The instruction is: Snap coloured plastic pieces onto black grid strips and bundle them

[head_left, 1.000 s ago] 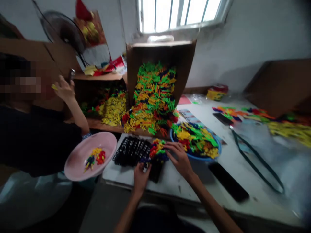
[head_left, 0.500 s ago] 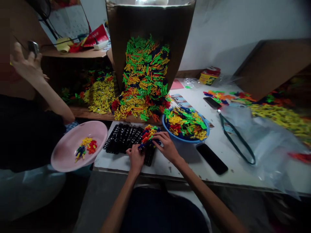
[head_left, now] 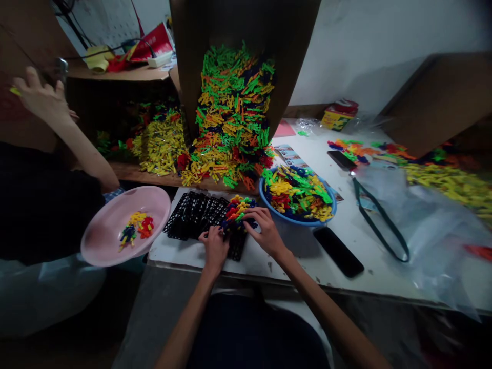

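A black grid tray (head_left: 194, 220) lies on the white table (head_left: 292, 256) in front of me. A small heap of coloured plastic pieces (head_left: 237, 209) sits on its right end. My left hand (head_left: 215, 247) rests on the tray's near edge with its fingers curled down onto the grid. My right hand (head_left: 264, 230) lies beside the heap, fingers bent and touching the pieces. What either hand pinches is too small to make out. A blue bowl (head_left: 329, 211) full of coloured pieces stands just right of my right hand.
A tipped cardboard box (head_left: 292, 46) spills coloured pieces (head_left: 230, 123) behind the tray. A pink bowl (head_left: 115, 225) with a few pieces is at left, beside another person's raised arm (head_left: 73, 138). A black phone (head_left: 338, 251), a lanyard (head_left: 378, 225) and clear plastic bags (head_left: 426, 225) lie on the right.
The view has tilted down and moved closer. My hands stay on the tray and heap, the left shifting slightly along the tray's near edge. The other person's hand stays raised.
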`<state>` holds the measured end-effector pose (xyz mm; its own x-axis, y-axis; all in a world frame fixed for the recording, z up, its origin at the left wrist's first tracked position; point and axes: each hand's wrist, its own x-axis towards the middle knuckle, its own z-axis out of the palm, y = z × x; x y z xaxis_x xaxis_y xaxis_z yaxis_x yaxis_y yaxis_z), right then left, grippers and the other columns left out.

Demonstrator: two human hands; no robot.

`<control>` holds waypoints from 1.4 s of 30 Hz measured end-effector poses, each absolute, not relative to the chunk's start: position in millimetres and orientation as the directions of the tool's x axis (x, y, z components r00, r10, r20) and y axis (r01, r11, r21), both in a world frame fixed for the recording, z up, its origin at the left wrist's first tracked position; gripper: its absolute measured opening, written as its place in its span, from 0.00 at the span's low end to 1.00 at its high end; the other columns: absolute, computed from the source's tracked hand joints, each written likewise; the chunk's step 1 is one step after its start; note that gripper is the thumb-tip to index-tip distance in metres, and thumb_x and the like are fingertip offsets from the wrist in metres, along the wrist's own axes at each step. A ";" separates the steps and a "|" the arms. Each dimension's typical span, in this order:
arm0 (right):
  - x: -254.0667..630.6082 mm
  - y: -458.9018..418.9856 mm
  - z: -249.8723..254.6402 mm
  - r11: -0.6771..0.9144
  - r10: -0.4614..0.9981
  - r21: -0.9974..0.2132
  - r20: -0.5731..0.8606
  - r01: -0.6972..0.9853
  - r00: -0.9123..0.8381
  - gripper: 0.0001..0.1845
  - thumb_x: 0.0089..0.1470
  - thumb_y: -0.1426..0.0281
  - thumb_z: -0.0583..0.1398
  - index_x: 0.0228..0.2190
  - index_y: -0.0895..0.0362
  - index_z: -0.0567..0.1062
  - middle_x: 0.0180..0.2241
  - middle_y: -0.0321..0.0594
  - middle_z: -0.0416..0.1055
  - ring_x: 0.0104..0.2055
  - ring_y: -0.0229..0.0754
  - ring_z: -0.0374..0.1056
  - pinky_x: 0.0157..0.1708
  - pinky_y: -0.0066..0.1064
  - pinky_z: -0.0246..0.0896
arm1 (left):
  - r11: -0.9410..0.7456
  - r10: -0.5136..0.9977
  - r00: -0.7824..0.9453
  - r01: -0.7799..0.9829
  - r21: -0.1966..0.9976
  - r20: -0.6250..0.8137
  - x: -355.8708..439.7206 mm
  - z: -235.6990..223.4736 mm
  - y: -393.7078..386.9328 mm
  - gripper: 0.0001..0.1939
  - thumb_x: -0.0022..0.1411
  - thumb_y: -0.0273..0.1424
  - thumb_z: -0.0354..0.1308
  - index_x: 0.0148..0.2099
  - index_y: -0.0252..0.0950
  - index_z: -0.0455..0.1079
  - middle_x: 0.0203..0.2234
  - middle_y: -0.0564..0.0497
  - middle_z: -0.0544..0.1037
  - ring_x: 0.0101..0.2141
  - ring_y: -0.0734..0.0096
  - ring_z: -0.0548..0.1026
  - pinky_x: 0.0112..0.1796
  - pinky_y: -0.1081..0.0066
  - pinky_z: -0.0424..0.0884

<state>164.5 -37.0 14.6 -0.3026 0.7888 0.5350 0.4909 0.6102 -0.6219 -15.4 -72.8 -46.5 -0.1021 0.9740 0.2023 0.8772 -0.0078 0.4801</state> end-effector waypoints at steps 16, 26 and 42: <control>164.1 -40.7 7.7 0.589 0.803 -0.638 0.530 0.496 -0.273 0.06 0.61 0.70 0.58 0.40 0.51 0.75 0.46 0.42 0.73 0.53 0.49 0.63 0.56 0.47 0.61 | 0.007 0.977 -0.101 0.896 0.444 0.189 -11.0 -47.3 -75.4 0.12 0.64 0.26 0.52 0.47 0.39 0.72 0.44 0.47 0.78 0.48 0.59 0.69 0.50 0.57 0.55; 142.7 -38.4 12.6 0.568 0.805 -0.569 0.533 0.595 -0.260 0.08 0.61 0.64 0.61 0.41 0.49 0.77 0.47 0.43 0.72 0.54 0.51 0.62 0.55 0.47 0.60 | 0.028 1.000 -0.024 0.949 0.313 -0.017 -23.2 -25.5 -51.5 0.11 0.59 0.26 0.55 0.42 0.35 0.75 0.39 0.41 0.80 0.47 0.55 0.71 0.48 0.55 0.55; 157.2 -24.5 17.5 0.547 0.787 -0.473 0.570 0.691 -0.234 0.08 0.62 0.63 0.60 0.42 0.46 0.78 0.51 0.40 0.71 0.56 0.48 0.63 0.56 0.45 0.54 | -0.031 0.997 0.010 0.963 0.269 0.078 -21.8 -43.7 -55.4 0.16 0.55 0.21 0.51 0.42 0.34 0.76 0.39 0.41 0.79 0.46 0.55 0.72 0.49 0.55 0.55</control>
